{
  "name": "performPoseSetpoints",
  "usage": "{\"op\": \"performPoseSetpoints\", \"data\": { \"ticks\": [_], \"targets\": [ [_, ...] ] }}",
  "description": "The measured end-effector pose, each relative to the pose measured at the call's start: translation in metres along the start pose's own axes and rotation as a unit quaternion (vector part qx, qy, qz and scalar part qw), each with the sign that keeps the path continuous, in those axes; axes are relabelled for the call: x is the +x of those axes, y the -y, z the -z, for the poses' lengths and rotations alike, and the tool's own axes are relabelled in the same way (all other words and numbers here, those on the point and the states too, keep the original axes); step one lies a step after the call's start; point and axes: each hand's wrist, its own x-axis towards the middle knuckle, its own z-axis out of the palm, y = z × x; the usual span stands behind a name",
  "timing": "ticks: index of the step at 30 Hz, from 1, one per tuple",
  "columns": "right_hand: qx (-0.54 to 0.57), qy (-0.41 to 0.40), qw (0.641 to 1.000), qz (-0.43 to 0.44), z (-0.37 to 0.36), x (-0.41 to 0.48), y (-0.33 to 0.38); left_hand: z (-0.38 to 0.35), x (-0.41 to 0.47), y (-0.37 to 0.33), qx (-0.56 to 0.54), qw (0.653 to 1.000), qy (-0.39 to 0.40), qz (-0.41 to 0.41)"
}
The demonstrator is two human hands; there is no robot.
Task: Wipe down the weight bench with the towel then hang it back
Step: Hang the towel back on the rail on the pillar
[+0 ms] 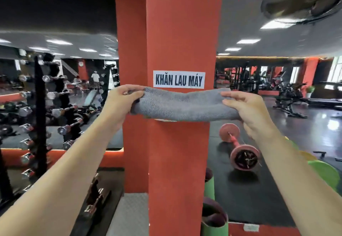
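A grey towel [182,106], folded into a long band, stretches across the front of a red pillar [177,31] at chest height. My left hand [122,102] pinches its left end and my right hand [248,111] grips its right end. The towel sits just under a white paper sign [179,79] with black letters. A sliver of a pale holder [164,120] peeks out below the towel's lower edge. Whether the towel rests on it I cannot tell. No weight bench near me is in view.
Dumbbell racks [38,115] stand at the left, mirrored behind. A pink barbell [238,146] lies on the black floor at the right. Green rolled mats [214,221] stand by the pillar's foot. Exercise machines [288,98] and people fill the far background.
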Motion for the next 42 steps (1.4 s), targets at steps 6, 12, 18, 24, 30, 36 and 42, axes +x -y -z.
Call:
{"op": "performPoseSetpoints", "data": {
  "ticks": [6, 12, 18, 24, 30, 36, 42],
  "targets": [
    [-0.068, -0.001, 0.997, -0.019, -0.033, 0.108, -0.028, -0.032, 0.101, 0.035, 0.065, 0.998, -0.015, 0.024],
    [-0.174, 0.008, 0.982, -0.075, -0.041, 0.143, -0.073, -0.052, 0.138, 0.079, 0.199, 0.978, 0.023, 0.064],
    [-0.307, 0.024, 0.951, -0.032, -0.039, 0.144, -0.079, -0.058, 0.140, 0.080, 0.365, 0.928, 0.070, -0.014],
    [-0.443, 0.064, 0.893, 0.041, -0.052, 0.123, -0.071, -0.060, 0.129, 0.073, 0.483, 0.870, 0.084, -0.053],
    [-0.483, 0.045, 0.872, 0.066, -0.049, 0.109, -0.079, -0.057, 0.099, 0.081, 0.447, 0.864, 0.096, -0.209],
    [-0.445, 0.143, 0.871, 0.150, -0.034, 0.062, -0.071, -0.055, 0.052, 0.072, 0.467, 0.855, 0.071, -0.214],
    [-0.235, 0.113, 0.955, 0.139, 0.009, -0.029, -0.043, -0.067, -0.046, 0.032, 0.262, 0.939, 0.147, -0.170]
  ]
}}
